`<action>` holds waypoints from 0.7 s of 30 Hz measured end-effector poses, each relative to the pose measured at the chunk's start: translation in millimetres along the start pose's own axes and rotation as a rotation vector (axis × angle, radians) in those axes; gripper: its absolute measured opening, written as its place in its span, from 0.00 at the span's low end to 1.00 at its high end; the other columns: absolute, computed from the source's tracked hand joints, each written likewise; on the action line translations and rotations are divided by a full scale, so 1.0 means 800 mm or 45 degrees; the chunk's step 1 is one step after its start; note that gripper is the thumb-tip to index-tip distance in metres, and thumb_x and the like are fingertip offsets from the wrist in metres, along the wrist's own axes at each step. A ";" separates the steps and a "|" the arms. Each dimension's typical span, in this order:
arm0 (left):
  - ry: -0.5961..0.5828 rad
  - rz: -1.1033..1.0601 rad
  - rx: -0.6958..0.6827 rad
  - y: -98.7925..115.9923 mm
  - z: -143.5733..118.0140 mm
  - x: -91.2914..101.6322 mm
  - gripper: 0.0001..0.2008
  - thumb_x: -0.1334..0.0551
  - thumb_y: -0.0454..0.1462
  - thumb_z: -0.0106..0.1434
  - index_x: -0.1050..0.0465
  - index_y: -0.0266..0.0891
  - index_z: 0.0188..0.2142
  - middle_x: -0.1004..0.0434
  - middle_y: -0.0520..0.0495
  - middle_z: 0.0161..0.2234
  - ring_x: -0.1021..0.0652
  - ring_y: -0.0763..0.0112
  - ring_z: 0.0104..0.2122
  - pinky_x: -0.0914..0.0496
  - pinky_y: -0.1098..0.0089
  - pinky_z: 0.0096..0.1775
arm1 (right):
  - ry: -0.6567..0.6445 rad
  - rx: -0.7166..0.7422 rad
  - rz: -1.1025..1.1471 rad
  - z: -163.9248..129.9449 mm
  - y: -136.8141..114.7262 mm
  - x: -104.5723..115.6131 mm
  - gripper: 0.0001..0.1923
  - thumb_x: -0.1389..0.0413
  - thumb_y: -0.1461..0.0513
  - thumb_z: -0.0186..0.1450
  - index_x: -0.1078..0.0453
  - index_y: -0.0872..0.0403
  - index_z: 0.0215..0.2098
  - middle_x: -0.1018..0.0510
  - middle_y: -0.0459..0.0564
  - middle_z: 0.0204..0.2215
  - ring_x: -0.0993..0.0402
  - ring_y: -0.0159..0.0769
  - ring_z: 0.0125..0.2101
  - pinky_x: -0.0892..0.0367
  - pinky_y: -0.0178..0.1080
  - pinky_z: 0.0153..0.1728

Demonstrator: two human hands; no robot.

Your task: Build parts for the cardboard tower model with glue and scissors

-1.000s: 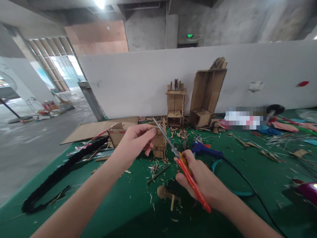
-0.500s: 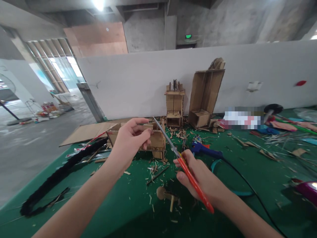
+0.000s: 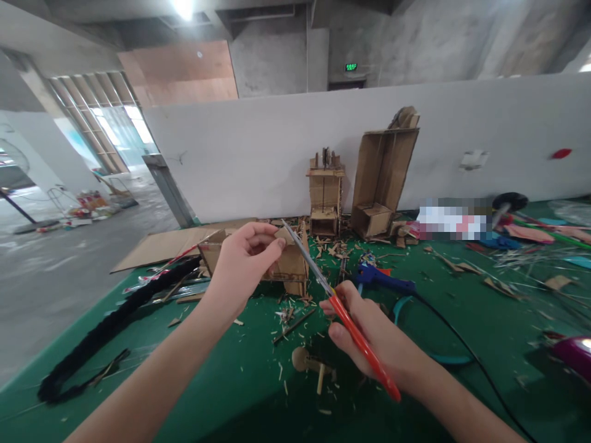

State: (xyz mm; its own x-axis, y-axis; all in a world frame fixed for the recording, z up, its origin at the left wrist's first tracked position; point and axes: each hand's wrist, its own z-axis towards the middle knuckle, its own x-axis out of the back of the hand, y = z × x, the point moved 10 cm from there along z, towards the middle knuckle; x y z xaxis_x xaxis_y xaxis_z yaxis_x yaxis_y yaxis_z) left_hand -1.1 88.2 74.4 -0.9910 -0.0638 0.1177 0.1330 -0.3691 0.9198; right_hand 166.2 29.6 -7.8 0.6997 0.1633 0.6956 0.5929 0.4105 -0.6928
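Note:
My left hand point(image 3: 252, 258) is closed in a pinch, with a small piece of cardboard point(image 3: 283, 235) between thumb and forefinger. Red-handled scissors point(image 3: 362, 344) are in my right hand point(image 3: 364, 326), their blades pointing up and left. The blade tips lie close to the cardboard piece; whether they touch it I cannot tell. Behind my left hand stands a low cardboard box point(image 3: 293, 264), partly hidden by the fingers. A round-ended cardboard piece point(image 3: 300, 359) and a dark stick point(image 3: 294, 326) lie on the table below.
Two upright cardboard structures, a small one point(image 3: 324, 197) and a taller one point(image 3: 386, 178), stand against the white partition point(image 3: 249, 154). A blue glue gun point(image 3: 385, 279) with a black cord lies at right. Black fuzzy material point(image 3: 120, 317) curves along the left. Scraps litter the green table point(image 3: 207, 394).
My left thumb and fingers have closed together, and the cardboard piece now shows more plainly, turned upward. The scissors have shifted slightly left and down.

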 end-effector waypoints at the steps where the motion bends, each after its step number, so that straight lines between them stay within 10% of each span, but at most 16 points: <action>1: 0.002 0.004 0.000 0.000 0.000 0.000 0.09 0.35 0.38 0.55 0.30 0.39 0.35 0.28 0.54 0.23 0.31 0.79 0.19 0.36 0.78 0.20 | 0.000 -0.004 0.002 0.000 0.000 0.000 0.17 0.53 0.49 0.64 0.49 0.52 0.41 0.32 0.46 0.23 0.31 0.41 0.26 0.42 0.39 0.26; 21: -0.011 -0.079 -0.062 0.004 -0.009 -0.011 0.06 0.35 0.36 0.56 0.29 0.37 0.33 0.26 0.53 0.24 0.27 0.79 0.19 0.29 0.76 0.24 | 0.073 0.016 0.068 0.002 0.005 -0.006 0.13 0.50 0.55 0.64 0.45 0.52 0.43 0.26 0.47 0.25 0.30 0.36 0.22 0.40 0.37 0.25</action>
State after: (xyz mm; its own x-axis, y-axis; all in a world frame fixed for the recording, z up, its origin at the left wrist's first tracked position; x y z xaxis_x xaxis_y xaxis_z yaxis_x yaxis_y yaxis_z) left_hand 8.3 81.0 73.6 -0.9975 -0.0315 0.0640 0.0713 -0.4165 0.9063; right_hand 164.5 31.8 -13.9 0.7522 0.1335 0.6452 0.5493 0.4137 -0.7260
